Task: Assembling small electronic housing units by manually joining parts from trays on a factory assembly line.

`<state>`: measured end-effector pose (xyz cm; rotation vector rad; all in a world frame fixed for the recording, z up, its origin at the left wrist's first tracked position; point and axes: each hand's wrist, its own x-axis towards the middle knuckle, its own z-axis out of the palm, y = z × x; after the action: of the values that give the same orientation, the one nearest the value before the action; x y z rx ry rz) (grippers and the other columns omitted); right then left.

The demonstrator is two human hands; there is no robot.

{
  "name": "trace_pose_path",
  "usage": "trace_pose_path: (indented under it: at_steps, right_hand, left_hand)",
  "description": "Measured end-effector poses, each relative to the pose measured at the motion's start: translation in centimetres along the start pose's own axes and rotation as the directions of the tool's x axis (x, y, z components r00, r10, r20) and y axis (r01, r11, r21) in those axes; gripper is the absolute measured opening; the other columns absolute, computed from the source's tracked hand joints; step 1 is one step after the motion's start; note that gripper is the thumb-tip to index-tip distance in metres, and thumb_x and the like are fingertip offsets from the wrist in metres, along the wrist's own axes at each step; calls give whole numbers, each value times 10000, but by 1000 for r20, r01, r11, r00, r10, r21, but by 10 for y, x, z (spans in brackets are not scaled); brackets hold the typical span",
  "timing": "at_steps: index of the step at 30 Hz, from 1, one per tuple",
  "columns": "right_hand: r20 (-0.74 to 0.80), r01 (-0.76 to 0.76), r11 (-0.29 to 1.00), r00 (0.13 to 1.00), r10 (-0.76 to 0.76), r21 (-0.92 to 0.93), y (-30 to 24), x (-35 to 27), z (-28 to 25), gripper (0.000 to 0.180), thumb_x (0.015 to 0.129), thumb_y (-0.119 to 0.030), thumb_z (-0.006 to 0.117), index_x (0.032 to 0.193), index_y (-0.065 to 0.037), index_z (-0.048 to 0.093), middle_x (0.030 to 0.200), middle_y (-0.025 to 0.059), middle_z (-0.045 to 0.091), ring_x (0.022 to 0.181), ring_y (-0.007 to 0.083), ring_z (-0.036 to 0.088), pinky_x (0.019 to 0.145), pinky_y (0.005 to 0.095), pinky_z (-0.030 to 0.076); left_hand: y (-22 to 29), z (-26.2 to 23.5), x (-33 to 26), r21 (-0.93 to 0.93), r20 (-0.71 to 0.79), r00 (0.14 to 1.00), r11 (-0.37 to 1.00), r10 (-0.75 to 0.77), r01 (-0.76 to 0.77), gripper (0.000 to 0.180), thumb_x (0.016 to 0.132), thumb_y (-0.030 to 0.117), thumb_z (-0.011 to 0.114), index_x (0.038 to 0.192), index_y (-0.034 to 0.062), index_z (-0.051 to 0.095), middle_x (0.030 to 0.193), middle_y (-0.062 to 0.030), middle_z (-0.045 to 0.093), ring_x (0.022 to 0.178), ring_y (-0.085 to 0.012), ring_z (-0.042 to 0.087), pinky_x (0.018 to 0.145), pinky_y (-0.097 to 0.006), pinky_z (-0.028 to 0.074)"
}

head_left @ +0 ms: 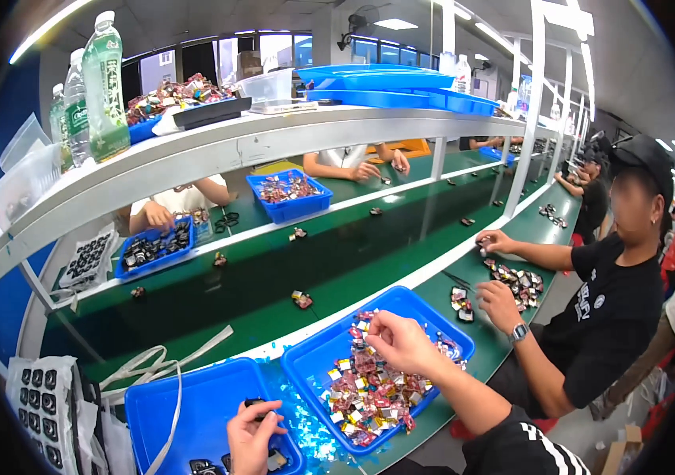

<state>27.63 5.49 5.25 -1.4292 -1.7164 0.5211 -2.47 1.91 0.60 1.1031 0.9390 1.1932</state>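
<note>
My left hand (pixel 252 439) is closed, thumb against fingers, on a small black plastic part (pixel 255 402) over the right side of a blue tray (pixel 165 400). A few black parts (pixel 204 467) lie at that tray's near edge, partly hidden by the hand. Farther right, my right hand (pixel 402 344) hangs over a second blue tray (pixel 306 358), its thumb and fingers pinched together. What sits between those fingertips, if anything, cannot be made out. Beneath it are many small red, white and yellow electronic assemblies (pixel 369 396) in a heap.
Green conveyor belt (pixel 258 273) carries scattered small assemblies (pixel 302 299). Blue scraps (pixel 310 419) lie between the trays. White strapping (pixel 175 368) loops over the left tray. A co-worker (pixel 615 301) sits at right; others work across the belt beneath a shelf (pixel 258 138) with bottles.
</note>
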Motion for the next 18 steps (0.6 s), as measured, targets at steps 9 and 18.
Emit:
trace_pose_path:
  at_steps: [9, 18]
  right_hand:
    - [387, -66, 883, 912, -136, 465, -65, -40, 46, 116, 897, -96, 659, 925, -31, 567, 748, -1, 560, 638, 53, 520, 578, 234, 434]
    - [367, -124, 862, 927, -75, 491, -66, -42, 73, 90, 882, -28, 665, 928, -12, 589, 875, 26, 607, 794, 59, 604, 678, 201, 505]
  left_hand:
    - [5, 10, -8, 216, 251, 955, 952, 159, -216, 274, 802, 42, 737, 1066, -11, 691, 1111, -88, 496, 921, -156, 590, 770, -261, 543]
    - [7, 19, -10, 387, 261, 939, 867, 226, -316, 157, 805, 51, 724, 955, 9, 711, 1030, -120, 581, 896, -178, 599, 754, -271, 486]
